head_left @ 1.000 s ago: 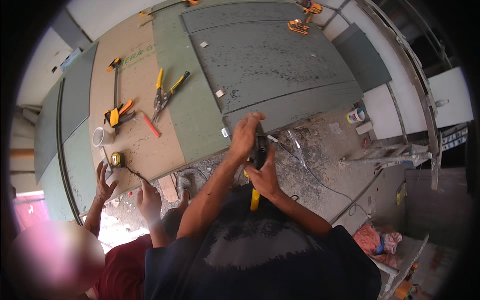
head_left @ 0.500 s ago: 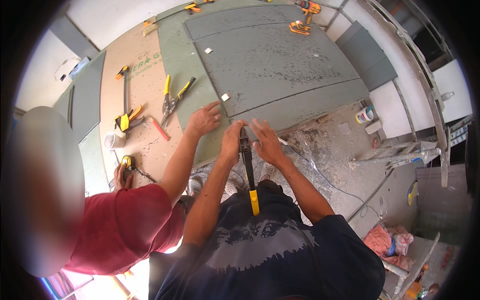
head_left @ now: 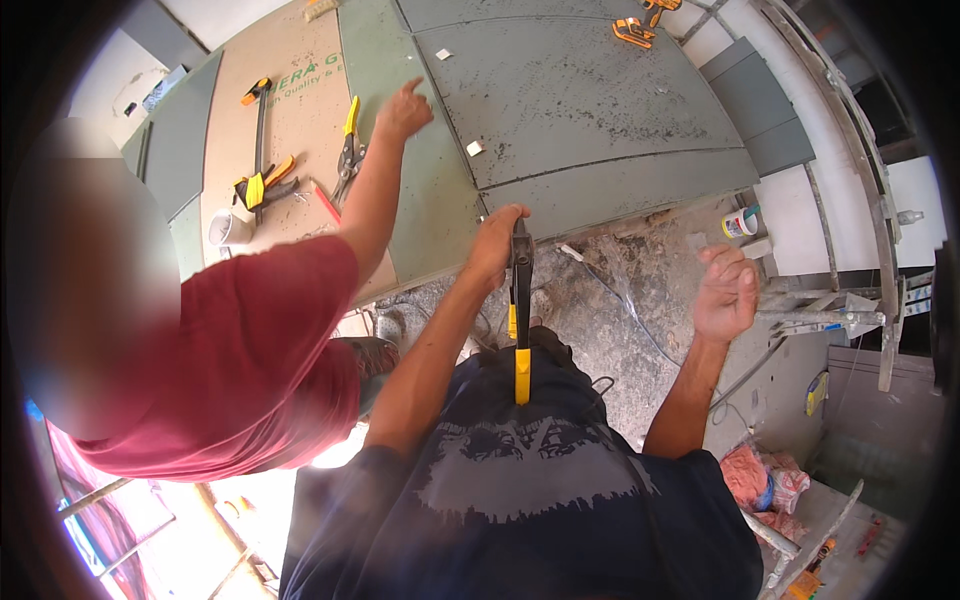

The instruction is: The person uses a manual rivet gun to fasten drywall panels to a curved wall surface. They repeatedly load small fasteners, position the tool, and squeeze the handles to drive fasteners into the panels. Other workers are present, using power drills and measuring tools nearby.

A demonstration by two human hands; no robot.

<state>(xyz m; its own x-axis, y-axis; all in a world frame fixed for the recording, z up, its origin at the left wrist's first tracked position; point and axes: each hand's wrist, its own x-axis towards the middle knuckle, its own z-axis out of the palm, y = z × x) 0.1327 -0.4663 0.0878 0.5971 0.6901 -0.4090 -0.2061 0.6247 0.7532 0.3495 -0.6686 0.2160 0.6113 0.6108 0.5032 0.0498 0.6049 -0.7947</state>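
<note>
At the near edge of the work table, my left hand grips the head of a hand tool with long black handles ending in yellow. The tool hangs down in front of my dark shirt; its jaws are mostly hidden by my fingers. Away to the right, over the floor, my right hand is raised with its fingers curled in, and nothing shows in it. A co-worker's hand reaches over the green strip, a finger stretched toward the large grey sheet.
Left on the table lie tin snips, a bar clamp, a red pencil-like stick and a white cup. A cordless drill stands far right. A cable crosses the floor, near a bucket and metal scaffolding.
My right hand has left the tool, swung right and curled. My left hand still holds the tool, slightly farther right. The co-worker's hand has moved farther up the table.
</note>
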